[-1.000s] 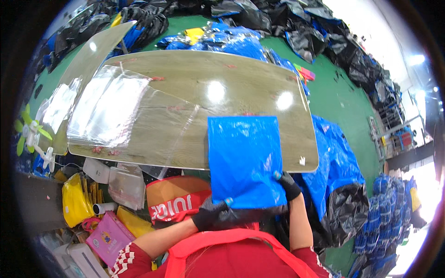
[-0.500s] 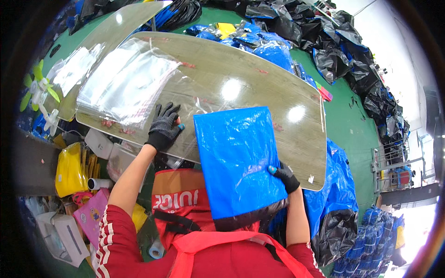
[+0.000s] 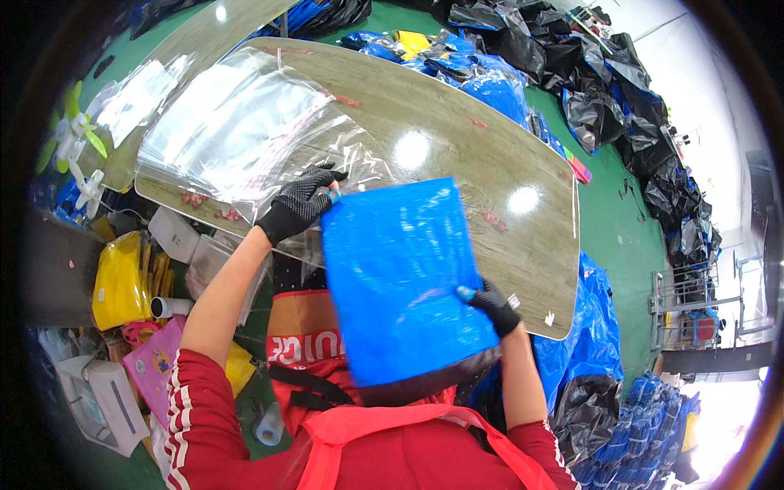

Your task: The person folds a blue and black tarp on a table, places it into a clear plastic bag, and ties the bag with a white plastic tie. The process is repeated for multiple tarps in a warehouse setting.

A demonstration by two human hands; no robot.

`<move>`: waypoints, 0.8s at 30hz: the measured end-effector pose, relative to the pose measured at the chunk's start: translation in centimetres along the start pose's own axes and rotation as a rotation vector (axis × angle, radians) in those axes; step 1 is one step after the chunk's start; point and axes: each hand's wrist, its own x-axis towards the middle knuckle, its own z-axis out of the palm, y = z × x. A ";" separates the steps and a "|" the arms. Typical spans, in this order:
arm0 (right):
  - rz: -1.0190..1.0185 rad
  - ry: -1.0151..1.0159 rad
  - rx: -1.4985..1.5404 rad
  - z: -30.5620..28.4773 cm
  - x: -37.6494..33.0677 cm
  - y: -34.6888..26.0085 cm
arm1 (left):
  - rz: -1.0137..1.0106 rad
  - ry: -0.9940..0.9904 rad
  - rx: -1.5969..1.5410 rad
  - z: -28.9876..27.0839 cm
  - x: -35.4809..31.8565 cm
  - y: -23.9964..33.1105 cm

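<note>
A folded blue plastic sheet [image 3: 396,278] with a black lower edge is held tilted in front of me, over the near table edge. My right hand [image 3: 492,305], in a black glove with a blue thumb tip, grips its right side, thumb on top and fingers mostly hidden underneath. Beside the sheet's upper left corner, my left hand [image 3: 300,204] in a dotted black glove has its fingers closed on a clear plastic bag [image 3: 347,159]. The bag wrinkles up around the fingertips. More clear bags [image 3: 220,122] lie stacked to the left on the table.
The wood-patterned table [image 3: 523,253] has a second table [image 3: 245,18] adjoining at the far left. A small green fan [image 3: 77,131] stands at left, above yellow packages [image 3: 118,282]. Blue bundles [image 3: 494,86] lie beyond the table, and black bags [image 3: 596,114] line the right side.
My left hand has gone from lying on the clear plastic to gripping it, lifting its edge. The blue sheet has shifted slightly left and up with my right hand, its corner now near my left thumb.
</note>
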 end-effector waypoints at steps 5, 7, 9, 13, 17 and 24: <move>-0.059 -0.063 0.377 9.0 -0.4 5.2 | 0.187 -0.091 0.537 -2.3 0.9 3.3; -0.075 -0.091 0.614 11.6 -0.6 6.9 | -0.084 -0.154 0.216 -2.9 0.9 3.8; -0.104 -0.120 0.507 12.8 -0.7 7.5 | -0.220 -0.208 0.239 -3.2 0.5 3.8; -0.233 -0.247 -0.469 10.2 1.7 4.7 | 0.185 -0.024 0.479 -2.9 -1.0 3.2; -0.566 0.260 -0.215 5.4 9.2 -1.7 | 0.087 0.057 0.336 -2.6 -2.0 2.9; -0.176 -0.320 -0.068 6.2 19.7 -7.7 | -0.072 -0.008 0.143 -3.5 -2.4 3.8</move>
